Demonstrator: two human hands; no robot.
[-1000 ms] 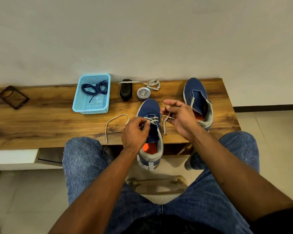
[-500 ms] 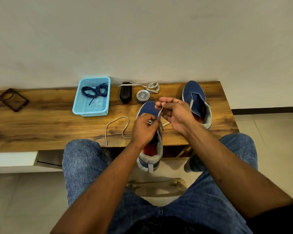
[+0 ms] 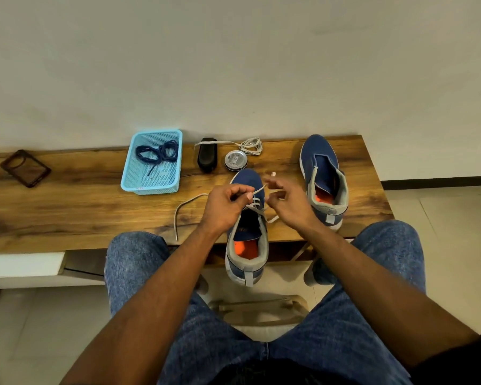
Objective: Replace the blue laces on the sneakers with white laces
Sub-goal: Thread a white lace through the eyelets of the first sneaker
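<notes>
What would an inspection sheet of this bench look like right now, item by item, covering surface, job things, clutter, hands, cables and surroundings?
Surface: wooden bench, against a wall.
Job's things: near sneaker overhangs the front edge, partly threaded with a white lace that trails left; far sneaker unlaced; blue laces in the blue basket; spare white lace coiled at the back.
Clutter: black object, round tin, dark phone case.
Hands: left hand pinches the lace; right hand curled at the lace, grip unclear.
Cables: nothing seen.
Surroundings: tiled floor.
</notes>
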